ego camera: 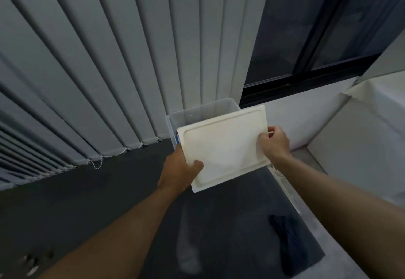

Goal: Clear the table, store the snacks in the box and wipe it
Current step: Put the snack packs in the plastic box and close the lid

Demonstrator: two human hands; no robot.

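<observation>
A white rectangular lid hovers tilted over a clear plastic box that stands on the dark table against the blinds. My left hand grips the lid's near left edge, thumb on top. My right hand grips its right edge. The lid hides most of the box's inside; a sliver of something blue shows at the box's left wall. A dark cloth lies crumpled on the table near its right edge.
Vertical grey blinds hang behind the table on the left. A dark window sits at the back right. A white wall or counter stands to the right of the table.
</observation>
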